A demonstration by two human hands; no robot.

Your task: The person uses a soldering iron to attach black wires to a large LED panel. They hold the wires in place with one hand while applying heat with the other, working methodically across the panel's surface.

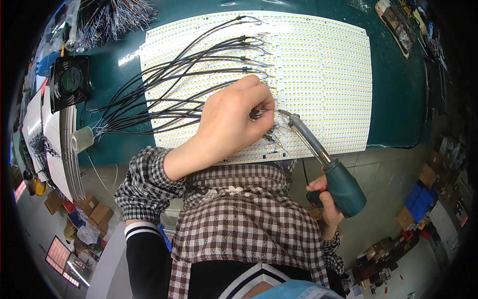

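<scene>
A white LED panel (343,89) with rows of small yellowish lamps lies on the table in front of me. Over its middle, my left hand (234,117) is closed in a pinch on a thin wire, mostly hidden by the fingers. My right hand (328,207) grips the green handle of a soldering gun (347,189). Its metal barrel slants up and left, and the tip is right beside my left fingertips, close to the panel. Several black cables (191,74) fan across the panel's left half, their bared thin ends lying near its middle.
On the left stand a black fan (70,82), a whitish cylinder (82,139) at the cables' gathered ends and a stack of white panels (62,154). A bundle of loose wires (112,17) lies at the back left. A dirty tray-like object (397,25) sits at the back right.
</scene>
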